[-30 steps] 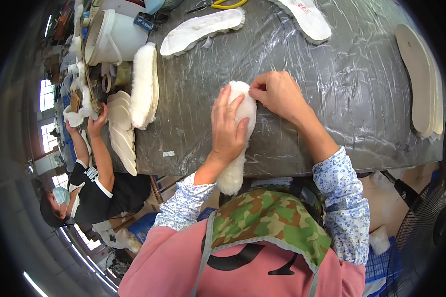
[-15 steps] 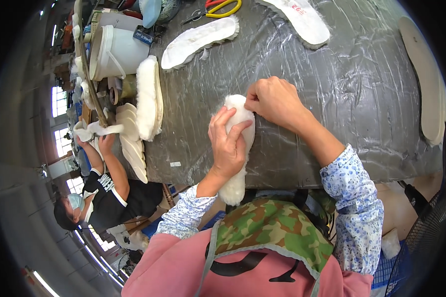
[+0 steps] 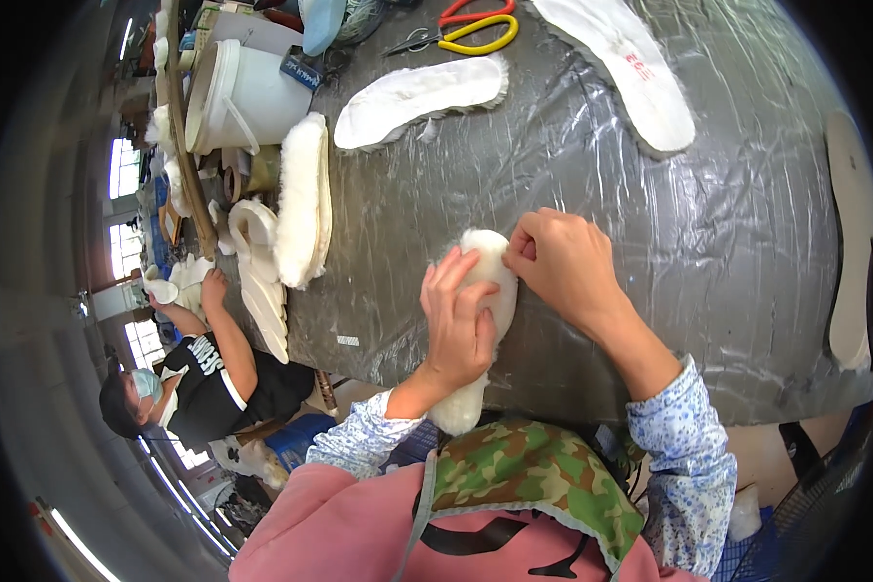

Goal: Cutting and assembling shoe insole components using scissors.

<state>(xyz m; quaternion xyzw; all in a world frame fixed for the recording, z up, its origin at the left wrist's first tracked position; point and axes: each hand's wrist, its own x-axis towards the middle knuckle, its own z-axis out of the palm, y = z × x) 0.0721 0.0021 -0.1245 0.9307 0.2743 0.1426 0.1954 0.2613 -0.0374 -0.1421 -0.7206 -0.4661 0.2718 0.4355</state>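
Note:
A white fleece insole [image 3: 462,403] lies fluffy side up at the near edge of the dark table, its heel end reaching past that edge toward my apron. My left hand [image 3: 458,320] is curled over its middle and upper part, fingers bent on the fleece. At the right side of its top end, my right hand [image 3: 569,267] is closed in a pinch on the rim; the fingertips are partly hidden. Beyond lie two more insoles, white backing up: one [image 3: 417,99] at the far left, another [image 3: 623,73] with red print at the far right.
Scissors [image 3: 475,34] with red and yellow handles lie at the back. Left are a white bucket [image 3: 257,97], a fleece insole stack [image 3: 304,199] and fanned-out insoles [image 3: 264,310]. Beige sole shapes [image 3: 852,242] stand at the right edge. A masked co-worker [image 3: 199,378] handles white pieces.
The view has shifted, so the table and its things appear lower and slightly to the right. Both hands stay at the same insole, the right still pinching its edge.

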